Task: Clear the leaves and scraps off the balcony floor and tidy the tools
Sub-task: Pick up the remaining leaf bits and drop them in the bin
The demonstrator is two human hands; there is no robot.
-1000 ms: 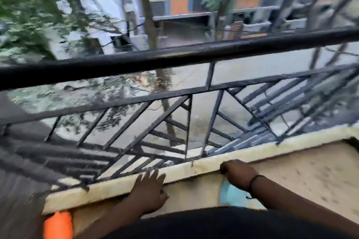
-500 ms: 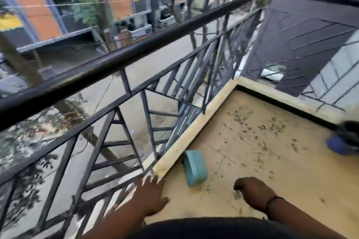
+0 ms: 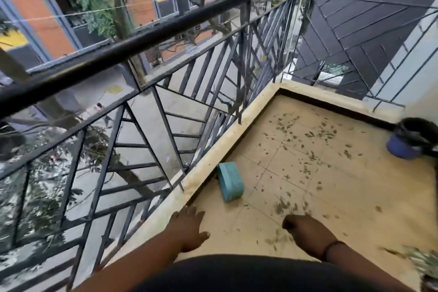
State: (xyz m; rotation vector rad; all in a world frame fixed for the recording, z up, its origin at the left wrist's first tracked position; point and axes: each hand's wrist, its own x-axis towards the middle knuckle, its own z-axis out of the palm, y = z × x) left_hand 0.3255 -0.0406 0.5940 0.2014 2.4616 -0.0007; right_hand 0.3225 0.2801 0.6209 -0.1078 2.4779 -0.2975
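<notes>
A: Small dry green leaf scraps (image 3: 308, 147) are lying scattered over the beige tiled balcony floor (image 3: 355, 197), mostly beyond the teal ribbed plastic box (image 3: 231, 181).
B: Handling?
A: Likely light, brittle; better swept than pinched.
B: Hands?
A: Left hand (image 3: 189, 230) is spreading flat short of the box; right hand (image 3: 305, 230) is curling, contents unclear.
B: Room?
A: Box is sitting against the cream kerb (image 3: 237, 135); open floor beyond.

Tiled balcony floor (image 3: 355, 197) carries scattered leaves (image 3: 308, 140) (small, green), a teal box (image 3: 231, 181).
</notes>
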